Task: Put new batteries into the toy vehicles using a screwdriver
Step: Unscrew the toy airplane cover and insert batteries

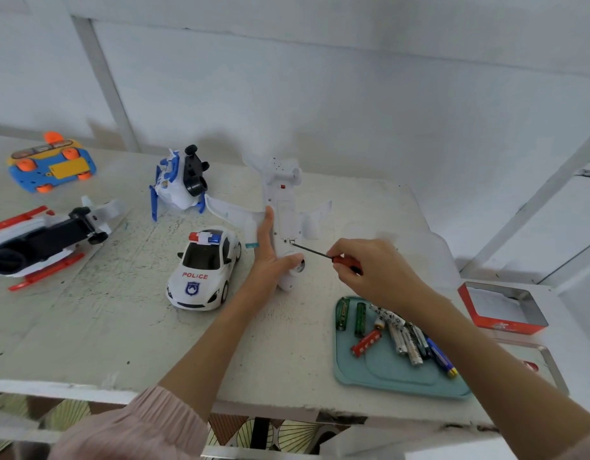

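Observation:
A white toy airplane [283, 210] lies belly up in the middle of the table. My left hand [270, 257] holds its fuselage, fingers straight along the left side and thumb curled over the nose end. My right hand [370, 270] pinches a small screwdriver [323, 255] with a red handle. The black shaft's tip touches a screw at the edge of the battery cover. Several loose batteries [396, 333] lie on a teal tray [386, 376] under my right forearm.
A white police car [202, 270] stands left of my left hand. Behind it lies a blue-and-white helicopter [180, 184]. At far left are a red-and-white toy [38, 244] and an upturned blue-and-yellow vehicle [51, 164]. A red tin [503, 307] sits at the right.

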### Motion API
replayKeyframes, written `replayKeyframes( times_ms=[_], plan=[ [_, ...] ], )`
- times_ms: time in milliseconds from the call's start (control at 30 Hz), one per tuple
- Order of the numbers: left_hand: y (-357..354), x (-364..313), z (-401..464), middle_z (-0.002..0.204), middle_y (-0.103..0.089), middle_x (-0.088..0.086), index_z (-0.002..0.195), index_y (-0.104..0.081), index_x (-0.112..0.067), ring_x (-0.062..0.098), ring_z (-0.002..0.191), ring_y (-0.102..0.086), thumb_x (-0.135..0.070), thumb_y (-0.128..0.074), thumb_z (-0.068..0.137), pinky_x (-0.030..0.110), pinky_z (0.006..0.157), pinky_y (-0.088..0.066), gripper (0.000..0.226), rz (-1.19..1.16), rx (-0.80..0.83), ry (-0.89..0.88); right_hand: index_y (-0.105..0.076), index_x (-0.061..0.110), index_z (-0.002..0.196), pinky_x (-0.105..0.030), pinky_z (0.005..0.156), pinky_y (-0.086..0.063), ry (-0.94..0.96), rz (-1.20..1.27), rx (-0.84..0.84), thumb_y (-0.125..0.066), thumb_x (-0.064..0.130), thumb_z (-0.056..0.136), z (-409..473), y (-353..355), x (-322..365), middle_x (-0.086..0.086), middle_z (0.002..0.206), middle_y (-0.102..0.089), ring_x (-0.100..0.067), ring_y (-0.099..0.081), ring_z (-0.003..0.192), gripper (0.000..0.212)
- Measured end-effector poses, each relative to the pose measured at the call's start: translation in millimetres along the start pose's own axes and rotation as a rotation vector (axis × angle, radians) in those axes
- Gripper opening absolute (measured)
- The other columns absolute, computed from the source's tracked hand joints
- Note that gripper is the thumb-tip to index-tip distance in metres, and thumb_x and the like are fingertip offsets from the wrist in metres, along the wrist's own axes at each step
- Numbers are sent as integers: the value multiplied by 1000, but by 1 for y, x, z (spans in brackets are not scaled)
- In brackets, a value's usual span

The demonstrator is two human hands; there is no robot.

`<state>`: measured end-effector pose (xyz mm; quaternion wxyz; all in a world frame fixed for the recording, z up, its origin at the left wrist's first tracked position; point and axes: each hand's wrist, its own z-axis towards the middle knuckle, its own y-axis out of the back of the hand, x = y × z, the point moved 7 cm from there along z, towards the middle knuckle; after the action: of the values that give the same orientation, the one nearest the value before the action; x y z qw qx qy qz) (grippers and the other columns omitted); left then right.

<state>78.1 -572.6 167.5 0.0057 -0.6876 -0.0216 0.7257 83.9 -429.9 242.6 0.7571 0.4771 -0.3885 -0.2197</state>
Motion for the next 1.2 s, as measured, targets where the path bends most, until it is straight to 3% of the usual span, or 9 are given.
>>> replayKeyframes(
  times_ms=[133,300,467,567,900,1067,1200],
  plan=[
    [0,-3,-1,143,-13,-21,144,-3,-40,3,134,-23,5,-55,88,19,107,-27,89,-15,-3,-13,-60,10,98,-41,60,-50,10,-52,27,-50,13,90,-4,-9,0,-5,73,-62,-21,-54,61,14],
    [0,-5,0,143,-15,-22,148,-1,-37,3,132,-28,4,-53,89,9,95,-35,88,-36,-12,-9,-57,10,101,-39,59,-49,-5,-91,25,-45,14,92,-5,-15,3,-6,76,-59,-24,-53,64,15],
    [1,-6,-2,146,-14,-26,147,-4,-44,8,139,-27,-16,-63,83,36,115,-27,92,-76,-26,-17,-56,9,100,-37,53,-43,9,-101,-21,-45,13,92,-6,-15,7,-8,73,-56,-26,-50,60,14],
    [2,-13,-2,150,-13,-28,139,-12,-54,10,141,-26,-23,-65,75,43,117,-25,89,-103,-26,-34,-57,7,97,-39,49,-44,36,-103,-74,-41,15,90,-7,-11,8,-9,70,-55,-28,-50,57,19],
    [4,-28,4,150,-31,-11,144,-16,-42,12,128,-46,-16,-58,75,28,101,-42,85,-302,-41,-65,-61,5,92,-42,34,-42,122,-19,-233,-36,20,88,-9,-6,12,-6,60,-51,-24,-45,43,29],
    [6,-33,4,147,-38,-7,143,-20,-41,18,130,-45,-15,-56,75,35,105,-41,81,-396,-33,-48,-62,4,96,-40,35,-42,140,28,-269,-39,19,89,-9,-7,13,-5,61,-51,-21,-44,44,28],
    [5,-36,5,137,-48,-10,138,-27,-41,19,126,-49,-13,-54,75,30,93,-48,74,-433,-26,-34,-61,5,102,-40,37,-43,149,74,-288,-41,18,90,-11,-6,11,-4,65,-53,-20,-46,46,27]
  ],
)
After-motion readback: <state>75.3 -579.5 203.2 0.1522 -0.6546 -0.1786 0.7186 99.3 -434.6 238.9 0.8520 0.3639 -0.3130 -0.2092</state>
